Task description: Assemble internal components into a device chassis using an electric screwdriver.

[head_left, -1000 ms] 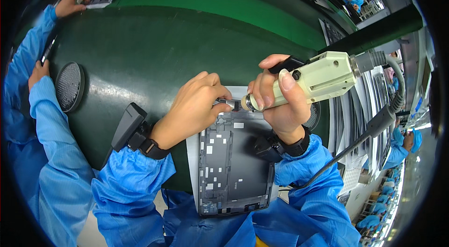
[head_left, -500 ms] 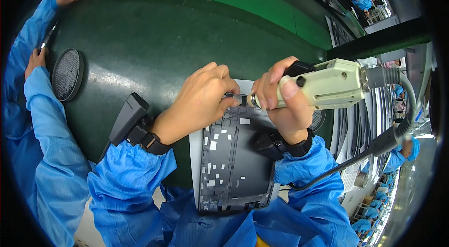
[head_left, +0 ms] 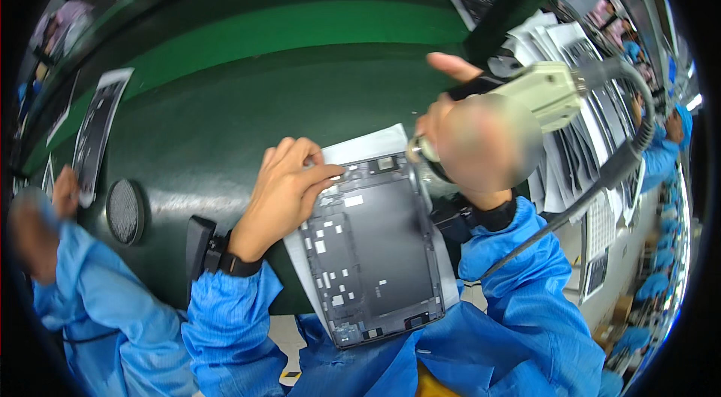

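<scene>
Far left, a co-worker's blue sleeve (head_left: 82, 299) and a round black mesh disc (head_left: 125, 211) sit on the dark green worktop (head_left: 248, 89), well clear of the action. Moving in: the left hand (head_left: 284, 194) lies flat-fingered, pressing the top left corner of the tablet back panel (head_left: 372, 247); its grip is loose, fingers spread on the frame and closed round nothing. That panel lies face-open on a white sheet (head_left: 360, 147), at the near edge of the worktop just in front of the person. To the right, the right hand (head_left: 481, 145) is blurred, but its grip is wrapped tight round the pale electric screwdriver (head_left: 541, 93), thumb up, tip hovering at the panel's top right corner. Its cable (head_left: 601, 172) trails off right.

To do this well, I'd say: keep that left hand pinning the frame so nothing skids, bring the bit down square on the screw, and watch the cable doesn't drag the tool sideways.
</scene>
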Demonstrator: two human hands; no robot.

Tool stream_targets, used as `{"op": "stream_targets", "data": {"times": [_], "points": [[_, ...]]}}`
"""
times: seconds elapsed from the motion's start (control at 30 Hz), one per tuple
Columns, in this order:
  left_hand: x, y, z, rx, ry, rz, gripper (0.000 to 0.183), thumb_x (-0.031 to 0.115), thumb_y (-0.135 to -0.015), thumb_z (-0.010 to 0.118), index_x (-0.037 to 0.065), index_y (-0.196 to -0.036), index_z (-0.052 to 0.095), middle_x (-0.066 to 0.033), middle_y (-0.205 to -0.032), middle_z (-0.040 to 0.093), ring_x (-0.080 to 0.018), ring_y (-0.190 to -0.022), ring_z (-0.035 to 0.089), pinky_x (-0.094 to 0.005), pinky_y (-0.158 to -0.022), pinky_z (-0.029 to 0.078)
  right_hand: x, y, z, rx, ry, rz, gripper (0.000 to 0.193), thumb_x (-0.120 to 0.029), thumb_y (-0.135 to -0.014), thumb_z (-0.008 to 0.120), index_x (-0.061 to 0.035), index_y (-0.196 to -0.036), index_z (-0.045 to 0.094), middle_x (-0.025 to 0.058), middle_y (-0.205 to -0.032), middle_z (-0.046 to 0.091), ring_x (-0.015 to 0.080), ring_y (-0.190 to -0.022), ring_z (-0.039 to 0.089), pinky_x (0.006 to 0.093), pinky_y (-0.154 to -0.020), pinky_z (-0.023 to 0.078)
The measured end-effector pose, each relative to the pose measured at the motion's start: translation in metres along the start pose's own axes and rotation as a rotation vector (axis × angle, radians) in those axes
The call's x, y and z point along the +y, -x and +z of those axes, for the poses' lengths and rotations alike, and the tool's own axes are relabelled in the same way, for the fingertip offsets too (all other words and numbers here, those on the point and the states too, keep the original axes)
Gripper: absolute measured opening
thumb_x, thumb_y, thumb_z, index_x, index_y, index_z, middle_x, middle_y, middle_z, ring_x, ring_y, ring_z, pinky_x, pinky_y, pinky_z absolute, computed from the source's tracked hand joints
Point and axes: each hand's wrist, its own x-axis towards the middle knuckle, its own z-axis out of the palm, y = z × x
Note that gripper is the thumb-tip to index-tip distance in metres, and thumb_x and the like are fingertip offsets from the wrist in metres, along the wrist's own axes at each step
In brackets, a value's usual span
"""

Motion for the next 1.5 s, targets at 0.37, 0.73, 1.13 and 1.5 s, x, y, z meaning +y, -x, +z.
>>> {"op": "stream_targets", "data": {"times": [0.37,0.73,1.13,1.5], "points": [[0.034,-0.020,0.025,0.010,-0.128,0.030,0.015,0.005,-0.067,0.071,0.005,-0.078,0.061,-0.0065,-0.086,0.053,-0.0244,-0.086,0.047,-0.0348,-0.078,0.032,-0.013,0.022,-0.084,0.354,0.002,-0.030,0.041,-0.028,-0.087,0.043,0.0082,-0.104,0.049,0.0008,-0.052,0.038,0.0119,-0.046,0.040,0.0315,-0.059,0.042],[0.040,-0.023,0.029,-0.001,-0.089,-0.069,0.024,0.001,-0.067,0.069,0.001,-0.089,0.061,-0.0074,-0.075,0.049,-0.0241,-0.079,0.044,-0.0327,-0.073,0.036,-0.012,0.021,-0.076,0.375,0.060,0.037,0.038,-0.018,-0.081,0.053,0.0140,-0.101,0.053,0.0018,-0.049,0.046,0.0095,-0.045,0.045,0.0272,-0.054,0.046],[0.030,-0.020,0.025,0.038,-0.006,-0.051,0.011,-0.004,-0.074,0.060,0.000,-0.085,0.060,-0.0110,-0.083,0.055,-0.0259,-0.083,0.049,-0.0327,-0.074,0.039,-0.012,0.023,-0.072,0.410,0.163,0.071,0.030,-0.018,-0.082,0.052,0.0091,-0.093,0.053,0.0015,-0.050,0.046,0.0097,-0.044,0.044,0.0271,-0.054,0.046],[-0.012,-0.017,-0.005,-0.005,0.026,-0.117,0.006,0.002,-0.075,0.063,0.001,-0.081,0.062,-0.0086,-0.075,0.059,-0.0245,-0.072,0.053,-0.0319,-0.071,0.038,0.002,0.027,-0.083,0.287,0.046,0.014,0.041,-0.027,-0.091,0.039,0.0079,-0.110,0.047,-0.0014,-0.053,0.036,0.0110,-0.049,0.038,0.0282,-0.060,0.038]]}}
